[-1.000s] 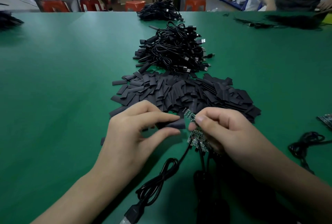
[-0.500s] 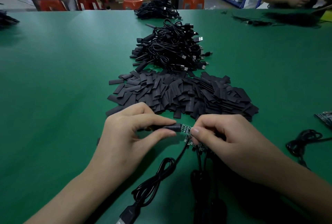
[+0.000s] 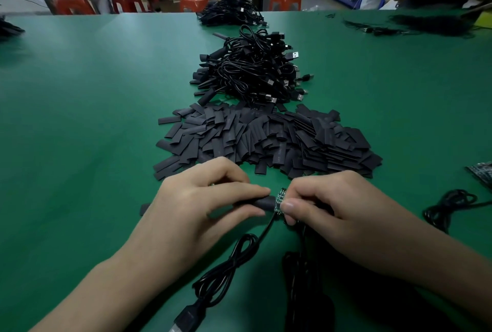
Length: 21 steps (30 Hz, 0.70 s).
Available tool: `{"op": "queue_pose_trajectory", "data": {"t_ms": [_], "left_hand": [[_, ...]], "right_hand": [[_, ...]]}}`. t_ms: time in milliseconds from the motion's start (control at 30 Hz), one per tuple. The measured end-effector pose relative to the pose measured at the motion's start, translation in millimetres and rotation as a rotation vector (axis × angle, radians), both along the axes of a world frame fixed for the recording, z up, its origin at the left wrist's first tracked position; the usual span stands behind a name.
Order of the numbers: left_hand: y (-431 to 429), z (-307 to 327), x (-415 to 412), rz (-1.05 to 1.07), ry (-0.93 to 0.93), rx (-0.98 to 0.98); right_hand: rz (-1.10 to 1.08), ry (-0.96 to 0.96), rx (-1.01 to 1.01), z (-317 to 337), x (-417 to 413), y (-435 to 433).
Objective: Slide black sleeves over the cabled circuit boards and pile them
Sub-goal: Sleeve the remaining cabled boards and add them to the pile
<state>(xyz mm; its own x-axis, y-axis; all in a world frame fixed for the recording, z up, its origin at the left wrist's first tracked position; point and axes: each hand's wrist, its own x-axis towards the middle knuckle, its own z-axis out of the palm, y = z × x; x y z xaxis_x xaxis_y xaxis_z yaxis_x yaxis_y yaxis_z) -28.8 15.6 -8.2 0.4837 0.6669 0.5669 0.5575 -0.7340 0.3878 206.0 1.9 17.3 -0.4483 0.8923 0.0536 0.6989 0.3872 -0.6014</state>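
Green table point(image 3: 93, 118) carried all parts. Our left hand point(image 3: 202, 206) pinched a black sleeve point(image 3: 262, 202) between thumb and forefinger, close in front of us. Our right hand point(image 3: 332, 211) gripped the circuit board point(image 3: 279, 198) with curled fingers; the board met the sleeve's mouth. Its cable point(image 3: 231, 259) trailed toward us. Loose sleeves point(image 3: 266, 140) lay heaped just beyond both hands, a pile of sleeved cables point(image 3: 253, 70) farther back.
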Motion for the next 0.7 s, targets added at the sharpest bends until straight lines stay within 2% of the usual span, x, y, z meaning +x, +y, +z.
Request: {"op": "queue_pose_trajectory", "data": {"t_ms": [100, 267, 467, 700], "left_hand": [[-1.5, 1.1, 2.3, -0.02, 0.044, 0.017], [-1.6, 5.0, 3.6, 0.068, -0.132, -0.077], [-4.7, 7.6, 9.0, 0.079, -0.267, -0.128], [-9.0, 9.1, 12.5, 0.044, -0.254, -0.118]], "right_hand": [[-0.003, 0.079, -0.016, -4.8, -1.9, 0.2], [-0.03, 0.341, 0.001, -5.7, -2.7, -1.0], [-0.021, 0.297, 0.309, -1.8, -4.3, -4.3], [-0.011, 0.285, 0.384, -1.7, -7.3, -7.1]]}}
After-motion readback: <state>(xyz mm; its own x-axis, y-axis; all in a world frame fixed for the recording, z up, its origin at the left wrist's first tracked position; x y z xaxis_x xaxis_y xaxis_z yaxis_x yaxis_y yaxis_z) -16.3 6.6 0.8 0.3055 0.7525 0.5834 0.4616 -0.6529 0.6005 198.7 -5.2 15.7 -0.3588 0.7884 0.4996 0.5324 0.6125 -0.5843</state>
